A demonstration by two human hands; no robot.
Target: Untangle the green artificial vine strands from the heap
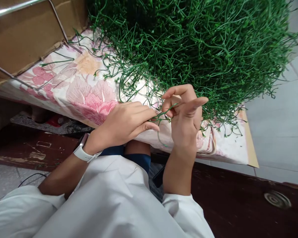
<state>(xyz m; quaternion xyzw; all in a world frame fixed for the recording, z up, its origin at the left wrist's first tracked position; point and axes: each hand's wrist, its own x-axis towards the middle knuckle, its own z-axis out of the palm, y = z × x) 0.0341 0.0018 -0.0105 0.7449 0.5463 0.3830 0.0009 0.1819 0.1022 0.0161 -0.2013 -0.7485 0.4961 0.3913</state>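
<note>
My left hand (pixel 129 121), with a white watch band at the wrist, is closed in a pinch on a thin green artificial grass sprig (pixel 161 115). Thin branches of the sprig stick out past the fingertips, and one hangs down in front of the table edge. My right hand (pixel 185 114) is turned palm up with its fingers curled and its thumb stretched out to the side. The sprig's upper end runs in among those curled fingers. Just beyond both hands lies a big heap of green artificial grass (pixel 201 49), with loose tangled sprigs (pixel 131 79) at its near edge.
A flowered cloth (pixel 89 96) covers the low table. At the left stand a cardboard box (pixel 39 29) and a bent metal wire frame (pixel 58 21). One loose stem (pixel 57 61) lies near the box. White tiles (pixel 275 122) show at the right.
</note>
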